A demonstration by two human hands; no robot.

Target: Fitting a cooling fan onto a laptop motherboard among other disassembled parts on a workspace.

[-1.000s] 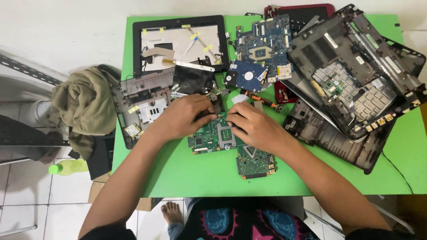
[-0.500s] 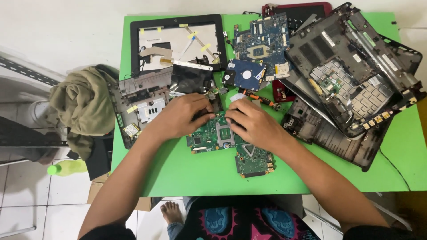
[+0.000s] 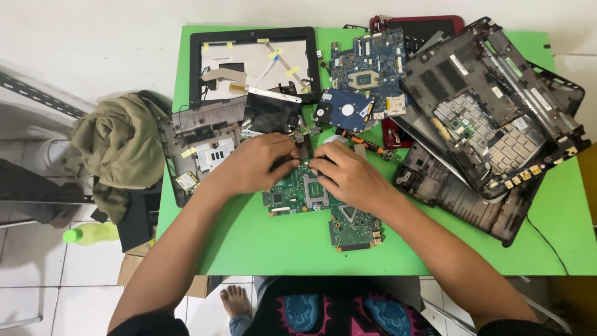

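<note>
Both hands are down on the green circuit board (image 3: 301,194), right at its far edge. The left hand (image 3: 256,163) has its fingers curled over the board's upper left corner, and the right hand (image 3: 348,176) presses its fingertips onto the top edge just beside it, so the two sets of fingertips nearly meet. Whether either hand pinches a small part there cannot be told; the fingers hide that spot. The board lies flat on the green table (image 3: 249,242), near the middle of it, with its long axis running left to right across the view. A lower lobe of the same green circuitry (image 3: 354,229) juts toward the person under the right wrist.

Moving outward: just past the fingertips lies an orange-handled screwdriver (image 3: 364,142), pointing roughly left to right. Beyond that sits a blue hard drive (image 3: 345,111), and behind it a blue motherboard (image 3: 370,65). To the left of the left hand lies a grey laptop base panel (image 3: 202,149), and above it a black screen bezel (image 3: 252,62). To the right, stripped black laptop shells (image 3: 485,118) are stacked at a tilt. Off the table's left edge hangs an olive cloth (image 3: 115,146).
</note>
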